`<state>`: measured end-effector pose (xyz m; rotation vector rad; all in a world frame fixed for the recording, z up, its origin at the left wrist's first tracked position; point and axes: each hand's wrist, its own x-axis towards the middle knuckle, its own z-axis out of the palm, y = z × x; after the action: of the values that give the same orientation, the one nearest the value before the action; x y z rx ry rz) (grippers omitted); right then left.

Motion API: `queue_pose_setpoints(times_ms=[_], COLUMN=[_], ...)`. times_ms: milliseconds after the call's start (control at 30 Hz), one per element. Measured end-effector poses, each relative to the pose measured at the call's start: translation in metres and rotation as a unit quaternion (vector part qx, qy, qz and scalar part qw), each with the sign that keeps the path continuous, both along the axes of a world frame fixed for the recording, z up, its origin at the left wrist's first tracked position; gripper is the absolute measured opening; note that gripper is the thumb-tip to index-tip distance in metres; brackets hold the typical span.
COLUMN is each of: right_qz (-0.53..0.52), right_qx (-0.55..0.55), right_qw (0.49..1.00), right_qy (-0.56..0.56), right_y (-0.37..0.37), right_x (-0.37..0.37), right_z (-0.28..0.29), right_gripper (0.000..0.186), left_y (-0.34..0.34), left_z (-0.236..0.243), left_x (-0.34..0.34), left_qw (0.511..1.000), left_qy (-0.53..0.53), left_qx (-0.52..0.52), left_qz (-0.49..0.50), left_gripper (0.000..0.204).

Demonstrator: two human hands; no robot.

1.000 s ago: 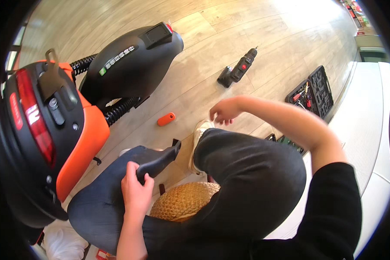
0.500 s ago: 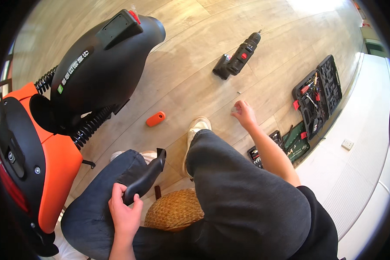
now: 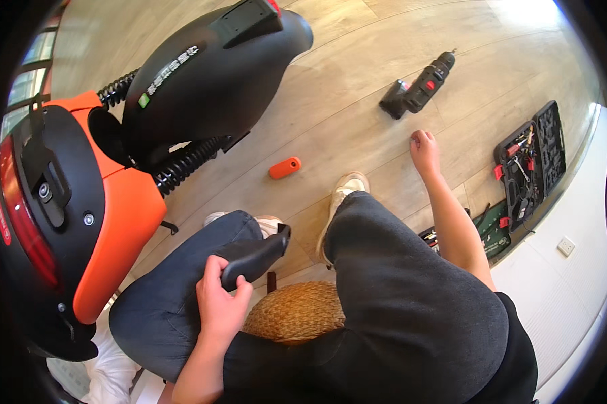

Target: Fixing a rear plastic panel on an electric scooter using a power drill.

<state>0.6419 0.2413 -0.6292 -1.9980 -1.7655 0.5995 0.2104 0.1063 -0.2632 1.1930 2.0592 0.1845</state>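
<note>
My left hand (image 3: pixel 224 296) is closed round the lower end of a curved black plastic part (image 3: pixel 256 259), which rests over my left thigh with its hooked end pointing away from me. Out over the wooden floor, my right hand (image 3: pixel 425 151) is at the end of a stretched arm, its fingers pinched together low down. Whatever they hold, if anything, is hidden by the fingers. Just beyond that hand lies a black cordless drill (image 3: pixel 421 87) with a red button.
At left stands a black and orange scooter-like machine (image 3: pixel 125 222) with coil springs. A small orange part (image 3: pixel 285 167) lies on the floor (image 3: pixel 344 128). To the right is an opened black tool case (image 3: pixel 519 161) beside a green case (image 3: pixel 492 229). A woven stool (image 3: pixel 297 313) shows between my legs.
The view has swung, so the scene sits farther right. My right hand has moved a little farther out to where a tiny piece lay on the floor; that piece no longer shows.
</note>
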Motion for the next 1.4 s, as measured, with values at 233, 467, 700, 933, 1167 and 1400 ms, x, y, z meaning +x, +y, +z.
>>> queue_pose_setpoints(times_ms=[233, 467, 700, 933, 1167, 1400], right_qz=[0.074, -0.117, -0.193, -0.209, -0.207, -0.230], right_qx=[-0.339, -0.407, -0.370, -0.345, -0.307, -0.331], right_qw=[0.797, 0.475, 0.426, 0.386, 0.409, 0.413], right_qy=[0.494, 0.771, 0.803, 0.830, 0.834, 0.817], right_y=[0.009, 0.023, 0.018, 0.009, 0.012, 0.011], right_x=[-0.178, -0.347, -0.379, -0.379, -0.380, -0.385], right_z=[0.063, 0.084, 0.091, 0.100, 0.101, 0.095], right_gripper=[0.018, 0.018, 0.014, 0.012, 0.012, 0.013], left_y=[-0.004, -0.013, -0.019, -0.013, -0.011, -0.010], left_z=[0.003, -0.013, -0.013, 0.001, 0.002, -0.001], left_x=[-0.011, -0.030, -0.038, -0.033, -0.028, -0.023], left_qw=[0.999, 0.995, 0.992, 0.986, 0.989, 0.991], left_qy=[-0.018, -0.012, -0.048, -0.107, -0.095, -0.083], left_qx=[0.008, 0.080, 0.069, 0.020, 0.025, 0.016], left_qz=[0.030, 0.065, 0.096, 0.128, 0.109, 0.108], left_gripper=[0.023, 0.027, 0.027, 0.028, 0.027, 0.027])
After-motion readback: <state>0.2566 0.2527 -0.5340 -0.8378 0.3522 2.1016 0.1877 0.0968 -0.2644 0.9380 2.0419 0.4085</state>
